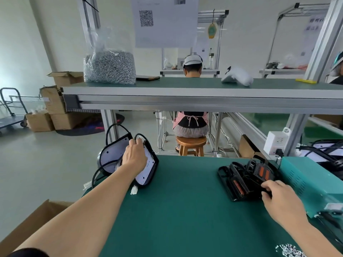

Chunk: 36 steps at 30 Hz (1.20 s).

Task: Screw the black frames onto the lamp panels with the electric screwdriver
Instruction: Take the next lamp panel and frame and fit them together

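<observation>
Gathers parts, with no screw yet driven by the look of it. Grips with the left hand (134, 157) the top of a white lamp panel (150, 161), propped at the far left edge of the green counter (185, 201), with a second panel (113, 151) just behind. Closes the right hand (280, 197) on one of the black frames (241, 180) heaped at the counter's right, just beside a teal box (306, 175). Calls next, likely, for drawing panel and frame together at mid-counter, seating the frame square, then picking from the loose screws (289, 251) at the front right corner. Shows no electric screwdriver plainly. Carries a QR code (146, 18) on the hanging sheet (167, 34) above the shelf (185, 84); leaves its print, and the characters on a far sign (315, 23), too blurred to read.
</observation>
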Motion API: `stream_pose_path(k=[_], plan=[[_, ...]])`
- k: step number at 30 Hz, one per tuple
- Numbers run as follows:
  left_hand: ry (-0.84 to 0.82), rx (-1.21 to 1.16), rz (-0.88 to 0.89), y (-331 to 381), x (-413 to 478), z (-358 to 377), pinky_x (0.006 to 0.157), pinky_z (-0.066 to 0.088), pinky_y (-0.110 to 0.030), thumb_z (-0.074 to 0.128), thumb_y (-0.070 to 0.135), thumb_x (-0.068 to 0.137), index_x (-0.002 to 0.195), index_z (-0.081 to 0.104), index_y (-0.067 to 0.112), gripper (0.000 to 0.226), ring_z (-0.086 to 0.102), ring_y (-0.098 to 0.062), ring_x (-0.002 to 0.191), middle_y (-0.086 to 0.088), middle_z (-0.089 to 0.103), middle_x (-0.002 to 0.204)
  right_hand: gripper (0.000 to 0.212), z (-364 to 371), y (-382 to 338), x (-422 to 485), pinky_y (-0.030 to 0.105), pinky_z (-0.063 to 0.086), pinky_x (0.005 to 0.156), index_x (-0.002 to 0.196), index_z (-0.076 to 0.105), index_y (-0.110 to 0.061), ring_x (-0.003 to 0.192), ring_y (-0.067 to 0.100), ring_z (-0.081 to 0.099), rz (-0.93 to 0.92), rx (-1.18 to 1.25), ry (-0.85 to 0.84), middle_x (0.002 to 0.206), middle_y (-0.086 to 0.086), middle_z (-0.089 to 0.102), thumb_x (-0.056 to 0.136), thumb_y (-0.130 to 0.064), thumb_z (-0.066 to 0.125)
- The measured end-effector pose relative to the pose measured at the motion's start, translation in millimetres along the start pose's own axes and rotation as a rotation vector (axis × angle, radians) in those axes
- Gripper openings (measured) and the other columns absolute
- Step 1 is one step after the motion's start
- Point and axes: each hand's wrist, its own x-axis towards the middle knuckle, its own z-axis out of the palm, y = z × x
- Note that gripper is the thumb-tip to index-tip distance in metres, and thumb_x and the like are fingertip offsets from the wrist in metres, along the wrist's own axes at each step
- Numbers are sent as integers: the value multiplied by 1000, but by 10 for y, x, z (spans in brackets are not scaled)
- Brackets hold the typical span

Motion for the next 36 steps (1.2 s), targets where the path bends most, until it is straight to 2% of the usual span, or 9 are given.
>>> stream_pose_path(k=[5, 8, 14, 17, 20, 23, 28, 32, 36], plan=[[23, -4, -7, 19, 120, 67, 86, 45, -38, 55, -8, 86, 133, 40, 7, 51, 49, -34, 110, -17, 43, 128, 16, 46, 13, 64, 32, 44, 60, 110, 68, -14, 93, 24, 55, -6, -42, 11, 100, 1, 62, 94, -15, 65], [27, 9, 5, -29, 124, 103, 83, 45, -37, 55, -4, 86, 139, 35, 12, 59, 50, -33, 107, -17, 49, 120, 14, 48, 4, 87, 30, 39, 57, 109, 65, -16, 90, 22, 53, -16, -89, 9, 100, -1, 63, 95, -13, 63], [-47, 181, -102, 31, 112, 111, 74, 45, -37, 62, 5, 85, 140, 34, 8, 62, 56, -35, 109, -20, 52, 125, 14, 26, 10, 87, 31, 39, 58, 105, 62, -17, 91, 21, 54, -63, -156, 0, 98, -3, 62, 93, -10, 62], [-46, 271, -100, 56, 144, 102, 70, 44, -34, 65, 7, 85, 140, 40, 10, 60, 61, -31, 104, -18, 49, 125, 13, 21, 28, 88, 31, 36, 55, 102, 63, -16, 86, 21, 52, -94, -174, 16, 92, -3, 60, 92, -7, 62], [-48, 309, -56, 49, 204, 98, 68, 44, -33, 59, 5, 89, 149, 32, 13, 66, 62, -30, 100, -19, 48, 127, 14, 34, 66, 81, 31, 36, 52, 98, 63, -13, 85, 24, 52, -128, -172, 55, 88, -1, 59, 90, -2, 65], [-52, 247, -32, 60, 236, 108, 71, 44, -36, 52, 3, 90, 149, 29, 13, 65, 61, -34, 101, -20, 50, 126, 20, 58, 98, 58, 30, 37, 46, 95, 63, -9, 83, 29, 55, -170, -144, 105, 86, 3, 59, 82, 5, 70], [86, 45, 0, 103, 105, 173, 70, 41, -39, 48, -1, 84, 127, 35, 10, 46, 49, -30, 88, -16, 53, 111, 31, 57, 97, 42, 29, 38, 43, 103, 64, -7, 88, 32, 57, -233, -121, 165, 92, 6, 61, 77, 6, 73], [171, 7, 120, 120, -34, 226, 72, 36, -37, 45, -4, 84, 125, 33, 9, 45, 39, -26, 88, -15, 51, 116, 32, 13, 88, 54, 27, 35, 45, 106, 66, -6, 91, 32, 57, -245, -128, 197, 96, 7, 61, 77, 4, 73], [133, -33, 163, 152, -197, 213, 61, 36, -40, 39, -10, 87, 123, 37, 8, 40, 39, -23, 65, -17, 44, 117, 29, -68, 52, 37, 37, 47, 48, 107, 66, -5, 92, 33, 55, -193, -85, 222, 97, 10, 60, 80, 3, 71]])
